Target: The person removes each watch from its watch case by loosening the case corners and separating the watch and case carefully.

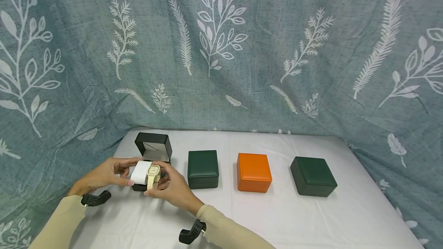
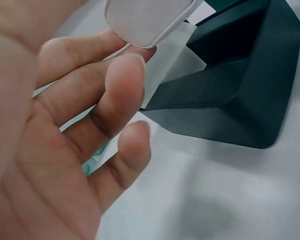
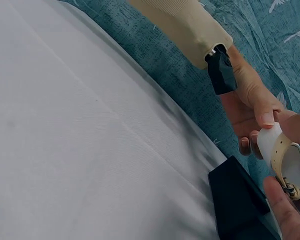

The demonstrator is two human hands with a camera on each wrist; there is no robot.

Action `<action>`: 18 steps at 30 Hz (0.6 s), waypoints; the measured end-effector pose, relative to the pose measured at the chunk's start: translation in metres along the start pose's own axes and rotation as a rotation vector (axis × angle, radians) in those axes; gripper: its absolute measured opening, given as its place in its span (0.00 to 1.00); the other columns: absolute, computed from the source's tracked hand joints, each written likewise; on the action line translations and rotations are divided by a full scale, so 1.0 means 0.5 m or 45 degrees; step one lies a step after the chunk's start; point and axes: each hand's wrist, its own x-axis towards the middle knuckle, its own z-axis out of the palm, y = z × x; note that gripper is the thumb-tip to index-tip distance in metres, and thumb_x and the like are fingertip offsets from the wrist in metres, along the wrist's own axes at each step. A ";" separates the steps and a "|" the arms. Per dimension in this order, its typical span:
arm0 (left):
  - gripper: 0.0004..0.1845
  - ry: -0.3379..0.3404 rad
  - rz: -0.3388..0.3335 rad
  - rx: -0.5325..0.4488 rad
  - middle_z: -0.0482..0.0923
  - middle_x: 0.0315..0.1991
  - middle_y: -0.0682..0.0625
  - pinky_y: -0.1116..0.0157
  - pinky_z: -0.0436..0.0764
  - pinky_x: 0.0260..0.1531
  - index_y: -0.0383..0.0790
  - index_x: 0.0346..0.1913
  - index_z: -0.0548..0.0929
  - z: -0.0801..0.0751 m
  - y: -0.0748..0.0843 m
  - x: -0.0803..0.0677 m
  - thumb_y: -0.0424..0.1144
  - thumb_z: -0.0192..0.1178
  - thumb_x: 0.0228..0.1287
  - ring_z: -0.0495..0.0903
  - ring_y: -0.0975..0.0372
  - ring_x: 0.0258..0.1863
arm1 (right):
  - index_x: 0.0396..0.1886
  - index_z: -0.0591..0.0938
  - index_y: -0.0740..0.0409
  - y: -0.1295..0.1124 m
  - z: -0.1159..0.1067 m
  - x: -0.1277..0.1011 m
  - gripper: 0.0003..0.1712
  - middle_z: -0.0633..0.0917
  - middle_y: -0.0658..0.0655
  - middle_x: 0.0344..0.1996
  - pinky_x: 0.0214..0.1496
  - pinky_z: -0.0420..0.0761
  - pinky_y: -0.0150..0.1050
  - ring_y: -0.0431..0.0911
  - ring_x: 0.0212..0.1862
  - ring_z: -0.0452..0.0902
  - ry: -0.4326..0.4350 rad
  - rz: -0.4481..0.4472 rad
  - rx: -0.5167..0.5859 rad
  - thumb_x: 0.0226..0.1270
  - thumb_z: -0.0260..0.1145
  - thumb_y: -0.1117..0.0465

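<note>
My left hand (image 1: 104, 175) holds a white watch cushion (image 1: 140, 172) between thumb and fingers, above the base of an open black box (image 1: 153, 141). In my right hand (image 1: 178, 188) a watch (image 1: 153, 171) with a cream strap and gold-coloured case is pinched, right beside the cushion. The right wrist view shows the strap's buckle (image 3: 291, 190) fastened, the strap forming a loop. In the left wrist view the cushion (image 2: 147, 20) touches my fingertips, and the hollow box (image 2: 240, 100) lies beyond. Whether the strap is around the cushion's end cannot be told.
To the right stand a closed green box (image 1: 203, 169), a closed orange box (image 1: 254, 173) and another closed green box (image 1: 313, 176), which sits at an angle. A white cloth (image 1: 277, 218) covers the table. Behind it hangs a leaf-patterned teal curtain (image 1: 242, 99).
</note>
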 end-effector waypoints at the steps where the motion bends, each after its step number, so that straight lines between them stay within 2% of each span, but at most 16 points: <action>1: 0.38 0.005 -0.009 0.001 0.73 0.29 0.49 0.63 0.75 0.25 0.31 0.74 0.70 0.000 -0.001 0.000 0.28 0.72 0.61 0.71 0.63 0.27 | 0.75 0.70 0.35 0.000 -0.001 -0.002 0.47 0.76 0.45 0.51 0.40 0.84 0.34 0.39 0.41 0.83 -0.005 -0.001 -0.003 0.57 0.83 0.56; 11: 0.39 0.039 -0.057 0.031 0.72 0.27 0.51 0.65 0.72 0.23 0.34 0.75 0.70 0.005 0.005 0.007 0.31 0.74 0.61 0.70 0.68 0.26 | 0.75 0.69 0.35 -0.001 -0.002 -0.009 0.48 0.78 0.46 0.51 0.44 0.84 0.33 0.40 0.43 0.82 -0.038 -0.020 -0.003 0.58 0.82 0.56; 18: 0.39 0.032 -0.035 0.026 0.72 0.27 0.50 0.65 0.71 0.22 0.28 0.74 0.69 0.005 0.007 0.007 0.30 0.73 0.61 0.70 0.66 0.25 | 0.75 0.68 0.34 -0.002 0.004 -0.020 0.48 0.78 0.43 0.50 0.45 0.83 0.33 0.38 0.43 0.82 -0.071 -0.001 -0.010 0.58 0.82 0.56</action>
